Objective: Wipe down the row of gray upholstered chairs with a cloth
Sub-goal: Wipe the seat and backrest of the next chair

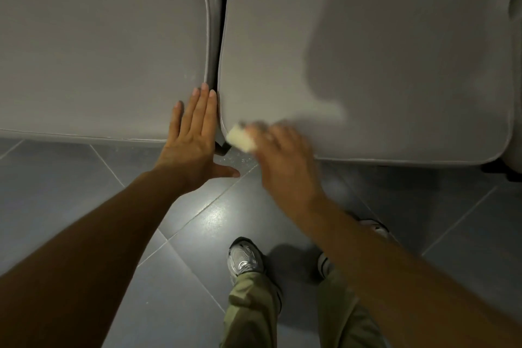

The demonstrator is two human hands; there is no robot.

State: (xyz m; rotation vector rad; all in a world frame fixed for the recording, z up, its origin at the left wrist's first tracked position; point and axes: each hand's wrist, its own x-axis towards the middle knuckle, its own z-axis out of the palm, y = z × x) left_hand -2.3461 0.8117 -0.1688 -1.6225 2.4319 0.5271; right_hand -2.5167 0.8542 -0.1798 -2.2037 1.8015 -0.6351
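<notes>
Two gray upholstered chair seats stand side by side, the left seat (99,45) and the right seat (381,65), with a narrow dark gap between them. My left hand (192,135) lies flat, fingers straight, on the front right corner of the left seat beside the gap. My right hand (279,155), blurred by motion, holds a small pale folded cloth (240,141) against the front left corner of the right seat.
Blue-gray floor tiles (84,178) run below the seat fronts. My feet in silver sneakers (244,258) and olive trousers stand close to the right seat. A dark chair leg (497,168) shows at the far right.
</notes>
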